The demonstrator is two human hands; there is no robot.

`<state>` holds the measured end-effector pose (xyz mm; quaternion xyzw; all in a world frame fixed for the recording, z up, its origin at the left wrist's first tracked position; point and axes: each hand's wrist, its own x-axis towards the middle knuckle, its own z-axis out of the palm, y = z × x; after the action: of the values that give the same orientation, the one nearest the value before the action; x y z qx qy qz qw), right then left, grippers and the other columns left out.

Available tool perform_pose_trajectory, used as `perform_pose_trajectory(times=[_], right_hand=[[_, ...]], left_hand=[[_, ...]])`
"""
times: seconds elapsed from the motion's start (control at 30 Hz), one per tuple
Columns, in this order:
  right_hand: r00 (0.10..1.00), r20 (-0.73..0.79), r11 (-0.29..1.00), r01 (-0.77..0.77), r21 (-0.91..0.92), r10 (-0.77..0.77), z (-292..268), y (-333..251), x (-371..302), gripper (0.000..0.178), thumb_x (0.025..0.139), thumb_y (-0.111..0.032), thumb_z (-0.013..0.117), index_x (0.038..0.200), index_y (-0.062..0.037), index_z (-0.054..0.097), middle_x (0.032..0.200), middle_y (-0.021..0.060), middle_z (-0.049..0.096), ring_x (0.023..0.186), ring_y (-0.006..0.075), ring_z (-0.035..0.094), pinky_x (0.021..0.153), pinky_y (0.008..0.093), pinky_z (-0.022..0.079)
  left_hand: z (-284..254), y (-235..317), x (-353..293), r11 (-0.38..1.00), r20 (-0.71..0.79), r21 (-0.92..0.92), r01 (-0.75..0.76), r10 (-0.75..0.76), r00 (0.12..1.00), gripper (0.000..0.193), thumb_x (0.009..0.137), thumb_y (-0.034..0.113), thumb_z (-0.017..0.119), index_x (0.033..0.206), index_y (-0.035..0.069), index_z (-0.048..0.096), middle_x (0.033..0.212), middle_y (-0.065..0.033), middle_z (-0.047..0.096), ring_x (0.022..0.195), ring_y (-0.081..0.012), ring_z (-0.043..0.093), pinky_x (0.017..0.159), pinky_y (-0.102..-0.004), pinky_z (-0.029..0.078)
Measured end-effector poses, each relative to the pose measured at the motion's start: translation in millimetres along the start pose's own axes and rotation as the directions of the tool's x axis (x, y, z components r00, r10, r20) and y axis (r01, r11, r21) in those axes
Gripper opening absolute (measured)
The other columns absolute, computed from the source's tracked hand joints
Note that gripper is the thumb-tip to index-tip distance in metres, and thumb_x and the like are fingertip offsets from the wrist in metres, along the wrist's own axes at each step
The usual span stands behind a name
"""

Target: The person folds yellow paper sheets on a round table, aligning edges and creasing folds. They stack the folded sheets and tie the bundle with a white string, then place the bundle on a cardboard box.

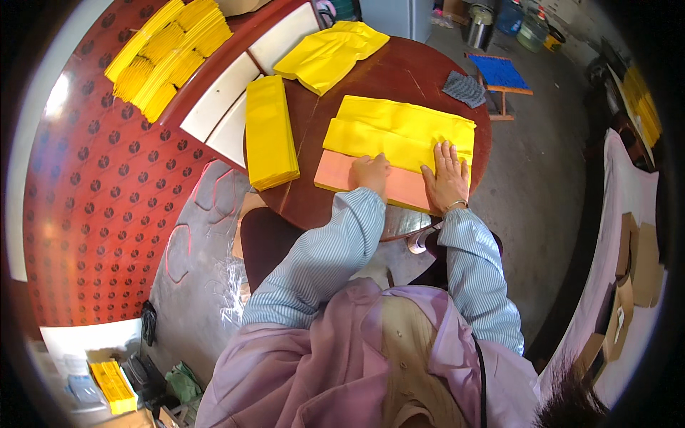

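Note:
A yellow sheet [403, 132], thin like fabric or a plastic bag, lies on a round dark-red table, with a fold running along its length. Along its near side shows a flat salmon-pink board or panel [407, 187]. My left hand [370, 175] rests with curled fingers where the yellow meets the pink; what its fingertips hold, if anything, is hidden. Flat at the right end, my right hand [448, 177] spreads its fingers over the yellow sheet, its palm over the pink strip. To the left lies a neat stack of folded yellow pieces [271, 135].
A crumpled yellow piece [332, 55] lies at the table's [317, 110] far side. A grey cloth [464, 89] sits at its right edge, near a blue-topped stool [501, 73]. More yellow stacks [170, 53] are at the upper left. A flask and bottles stand at the far right.

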<state>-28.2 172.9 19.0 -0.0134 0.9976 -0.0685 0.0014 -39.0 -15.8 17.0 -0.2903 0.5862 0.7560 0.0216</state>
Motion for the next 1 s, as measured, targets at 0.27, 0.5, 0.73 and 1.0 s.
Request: perform_pose_trajectory(times=[0.27, 0.5, 0.73, 1.0], right_hand=[[0.994, -0.071, 0.995, 0.091, 0.048, -0.087, 15, 16, 7, 0.070, 0.108, -0.049, 0.047, 0.167, -0.0153, 0.031, 0.175, 0.0072, 0.027, 0.163, 0.0249, 0.020, 0.131, 0.0502, 0.015], [0.990, -0.057, 0.986, 0.137, 0.091, -0.133, 5, 24, 12, 0.062, 0.110, -0.046, 0.047, 0.164, -0.0170, 0.040, 0.171, 0.0106, 0.036, 0.161, 0.0279, 0.027, 0.129, 0.0502, 0.020], [0.939, -0.211, 0.882, 0.332, 0.333, -0.273, -33, 63, 25, 0.052, 0.108, -0.038, 0.057, 0.154, -0.0152, 0.055, 0.162, 0.0136, 0.050, 0.153, 0.0351, 0.041, 0.124, 0.0494, 0.031], [0.986, 0.019, 0.446, 0.058, 0.893, -0.167, -89, 91, 32, 0.058, 0.103, -0.022, 0.070, 0.156, -0.0093, 0.052, 0.153, 0.0138, 0.057, 0.145, 0.0270, 0.052, 0.117, 0.0374, 0.043]], left_hand=[[15, -10, -12, 0.989, -0.048, 0.086, 0.121, -0.118, 0.992, 0.037, 0.101, 0.014, 0.067, 0.127, -0.010, 0.058, 0.115, -0.0162, 0.065, 0.106, -0.0272, 0.067, 0.096, -0.0374, 0.058], [54, -13, -25, 0.930, 0.086, -0.335, 0.151, -0.130, 0.988, 0.032, 0.104, 0.008, 0.061, 0.128, -0.012, 0.053, 0.124, -0.0256, 0.064, 0.112, -0.0367, 0.072, 0.097, -0.0411, 0.063], [52, 4, -51, 0.938, 0.130, -0.326, 0.115, -0.076, 0.989, 0.045, 0.104, 0.007, 0.057, 0.144, 0.000, 0.038, 0.135, -0.0240, 0.059, 0.112, -0.0391, 0.072, 0.095, -0.0472, 0.064], [-55, 76, -34, 0.983, 0.580, 0.176, 0.053, -0.147, 0.801, 0.062, 0.096, 0.006, 0.057, 0.155, 0.011, 0.042, 0.134, -0.0096, 0.067, 0.106, -0.0227, 0.074, 0.080, -0.0424, 0.067]])
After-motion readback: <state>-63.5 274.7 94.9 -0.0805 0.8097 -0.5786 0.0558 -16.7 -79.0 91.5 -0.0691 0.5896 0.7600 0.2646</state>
